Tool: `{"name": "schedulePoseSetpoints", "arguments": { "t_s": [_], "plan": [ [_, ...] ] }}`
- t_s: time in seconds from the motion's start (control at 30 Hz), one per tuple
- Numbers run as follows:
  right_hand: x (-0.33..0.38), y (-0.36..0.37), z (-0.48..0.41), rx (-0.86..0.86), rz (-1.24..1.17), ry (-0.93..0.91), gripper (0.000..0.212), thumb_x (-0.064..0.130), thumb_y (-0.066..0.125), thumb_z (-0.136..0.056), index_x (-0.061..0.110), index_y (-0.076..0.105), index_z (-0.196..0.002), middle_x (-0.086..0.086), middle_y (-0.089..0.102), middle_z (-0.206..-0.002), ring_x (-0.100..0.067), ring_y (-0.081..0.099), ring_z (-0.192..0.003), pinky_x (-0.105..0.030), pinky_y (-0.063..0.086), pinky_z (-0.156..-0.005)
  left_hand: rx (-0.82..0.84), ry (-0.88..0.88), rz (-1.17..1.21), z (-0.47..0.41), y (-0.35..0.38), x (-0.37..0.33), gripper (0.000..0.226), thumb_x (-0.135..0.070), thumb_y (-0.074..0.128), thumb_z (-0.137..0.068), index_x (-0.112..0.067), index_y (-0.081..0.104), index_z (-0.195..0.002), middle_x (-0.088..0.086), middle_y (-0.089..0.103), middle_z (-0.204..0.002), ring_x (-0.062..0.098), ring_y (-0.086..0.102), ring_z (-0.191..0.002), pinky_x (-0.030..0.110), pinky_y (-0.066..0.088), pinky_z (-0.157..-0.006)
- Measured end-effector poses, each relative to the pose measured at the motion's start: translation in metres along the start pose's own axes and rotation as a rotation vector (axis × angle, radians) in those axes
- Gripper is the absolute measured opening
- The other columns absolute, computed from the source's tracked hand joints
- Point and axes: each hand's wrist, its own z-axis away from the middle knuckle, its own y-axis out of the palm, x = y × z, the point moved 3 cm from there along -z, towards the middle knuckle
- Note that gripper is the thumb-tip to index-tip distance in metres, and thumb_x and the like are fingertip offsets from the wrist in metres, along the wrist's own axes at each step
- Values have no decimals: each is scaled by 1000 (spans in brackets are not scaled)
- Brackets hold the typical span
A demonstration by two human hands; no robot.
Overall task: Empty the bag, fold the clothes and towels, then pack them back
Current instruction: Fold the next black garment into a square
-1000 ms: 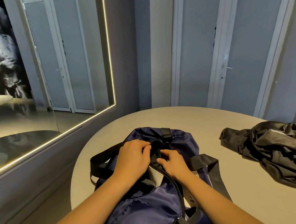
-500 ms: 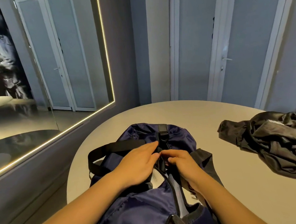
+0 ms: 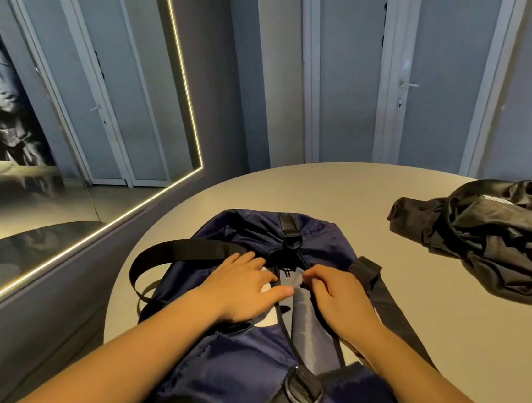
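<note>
A navy blue duffel bag [image 3: 235, 362] with black straps lies lengthwise on the round beige table [image 3: 339, 190] in front of me. My left hand [image 3: 241, 289] rests flat on the bag's top, left of the zip, fingers spread. My right hand [image 3: 333, 296] is pinched shut at the zip opening, near the bag's far end. The zip gapes a little, showing grey lining [image 3: 303, 322] between my hands. A crumpled black garment [image 3: 498, 242] lies on the table to the right, apart from the bag.
A black strap loop [image 3: 178, 253] arches off the bag's left side. A lit mirror [image 3: 69, 123] covers the left wall close to the table's edge. White doors [image 3: 424, 63] stand behind the table.
My left hand has flattened out on the bag top. My right hand has shifted slightly back along the zip, and the grey lining now shows more.
</note>
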Motion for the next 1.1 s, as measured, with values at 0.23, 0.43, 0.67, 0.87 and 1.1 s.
{"name": "schedulePoseSetpoints", "arguments": {
  "t_s": [0.23,0.43,0.67,0.87,1.1],
  "plan": [
    [12,10,5,77,250,-159,30,40,49,-103,27,72,-118,9,70,-113,-13,57,-105,-35,48,-85,42,-36,-41,3,-1,29,85,-85,16,-88,-29,61,-133,-7,56,-127,14,43,-123,38,30,-112],
    [14,7,8,77,227,-131,36,53,50,-100,29,73,-115,9,71,-111,-10,58,-104,-34,49,-86,61,-120,-18,9,-15,22,60,-61,29,-92,-33,61,-135,-5,51,-145,16,28,-148,52,9,-125],
    [12,7,10,89,228,-143,36,50,55,-98,27,72,-119,9,70,-114,-13,57,-108,-33,48,-89,-206,-244,17,23,-41,35,42,-29,42,-87,-24,76,-111,0,72,-120,27,65,-110,43,55,-90],
    [14,6,13,164,220,-197,30,36,55,-101,28,68,-127,12,68,-120,-12,53,-113,-33,47,-93,-90,-153,261,29,-13,35,50,-38,33,-104,-27,52,-149,-1,39,-160,17,35,-148,30,25,-121],
    [21,7,14,237,293,-243,31,37,45,-102,30,72,-114,15,71,-113,-11,51,-102,-35,49,-86,52,-44,152,30,5,16,47,-51,27,-109,-45,32,-156,-10,8,-171,11,-4,-157,51,-6,-126]
  ]
}}
